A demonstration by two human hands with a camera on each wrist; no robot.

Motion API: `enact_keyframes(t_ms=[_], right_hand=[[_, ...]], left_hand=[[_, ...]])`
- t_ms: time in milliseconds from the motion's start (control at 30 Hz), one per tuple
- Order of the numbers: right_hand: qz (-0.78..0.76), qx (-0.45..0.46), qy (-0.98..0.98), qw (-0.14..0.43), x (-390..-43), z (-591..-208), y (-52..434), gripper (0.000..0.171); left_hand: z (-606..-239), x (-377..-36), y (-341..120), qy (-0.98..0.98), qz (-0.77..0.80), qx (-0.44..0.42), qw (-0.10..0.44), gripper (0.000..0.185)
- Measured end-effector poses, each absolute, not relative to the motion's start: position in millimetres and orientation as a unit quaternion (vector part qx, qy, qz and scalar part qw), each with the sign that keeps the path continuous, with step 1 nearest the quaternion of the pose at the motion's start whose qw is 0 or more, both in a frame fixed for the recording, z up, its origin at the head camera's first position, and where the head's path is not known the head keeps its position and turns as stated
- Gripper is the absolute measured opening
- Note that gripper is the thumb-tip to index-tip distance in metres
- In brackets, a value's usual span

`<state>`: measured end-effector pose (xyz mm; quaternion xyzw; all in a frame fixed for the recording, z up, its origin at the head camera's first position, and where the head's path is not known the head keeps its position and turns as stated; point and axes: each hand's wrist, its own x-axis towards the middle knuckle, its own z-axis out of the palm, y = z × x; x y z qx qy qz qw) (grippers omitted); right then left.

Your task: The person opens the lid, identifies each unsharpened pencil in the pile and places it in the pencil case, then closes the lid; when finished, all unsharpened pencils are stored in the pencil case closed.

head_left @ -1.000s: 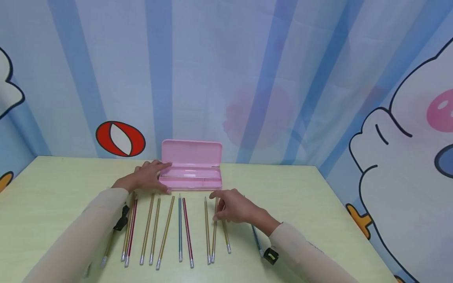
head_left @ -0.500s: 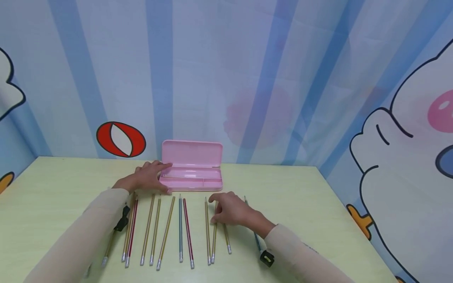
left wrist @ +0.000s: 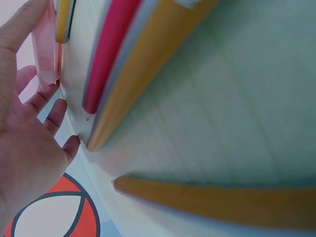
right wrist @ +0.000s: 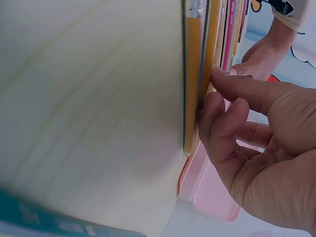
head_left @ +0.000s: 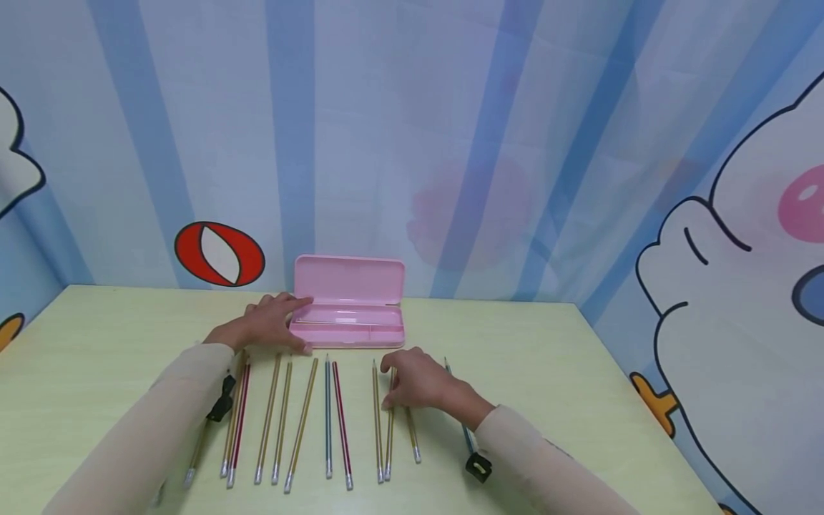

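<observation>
A pale green table [head_left: 579, 343] fills the lower frame. Behind it, blue-striped cartoon walls [head_left: 450, 107] are seen, with a red oval [head_left: 219, 253] at left.

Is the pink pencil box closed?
No. In the head view the pink pencil box stands open, its lid tipped up toward the wall, and the left hand rests on its left end.

- Pale green table [head_left: 579, 372], set against a striped cartoon backdrop.
- Open pink pencil case [head_left: 349, 315] at the far middle.
- Row of pencils [head_left: 301, 418] just in front of the case, lying roughly parallel, tips toward it.
</observation>
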<state>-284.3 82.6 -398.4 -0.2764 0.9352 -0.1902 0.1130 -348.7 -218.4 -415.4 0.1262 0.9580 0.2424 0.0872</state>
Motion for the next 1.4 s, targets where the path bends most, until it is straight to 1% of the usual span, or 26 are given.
enact_keyframes(t_ms=[400,667,900,933,1067,1100,1267,1400], right_hand=[[-0.199,-0.257,0.938,0.121,-284,-398,79,0.054],[-0.221,-0.212,0.941,0.145,-281,-396,74,0.056],[-0.233,-0.191,0.942,0.148,-279,-395,73,0.057],[-0.233,-0.190,0.942,0.146,-279,-395,73,0.056],[-0.231,-0.191,0.944,0.141,-279,-395,73,0.037],[-0.231,-0.190,0.944,0.140,-279,-395,72,0.035],[-0.231,-0.182,0.946,0.138,-279,-395,71,0.042],[-0.235,-0.178,0.945,0.141,-278,-395,71,0.034]], left_hand=[[-418,-349,-220,0.958,0.240,0.130,0.086,0.105],[-418,-348,-221,0.958,0.245,0.124,0.086,0.106],[-417,-347,-220,0.957,0.247,0.122,0.087,0.106],[-417,-348,-220,0.957,0.247,0.122,0.087,0.106],[-417,-348,-220,0.957,0.247,0.123,0.088,0.105],[-417,-348,-220,0.957,0.247,0.123,0.088,0.105],[-417,-349,-220,0.957,0.247,0.121,0.090,0.106],[-416,-349,-219,0.957,0.246,0.124,0.090,0.106]])
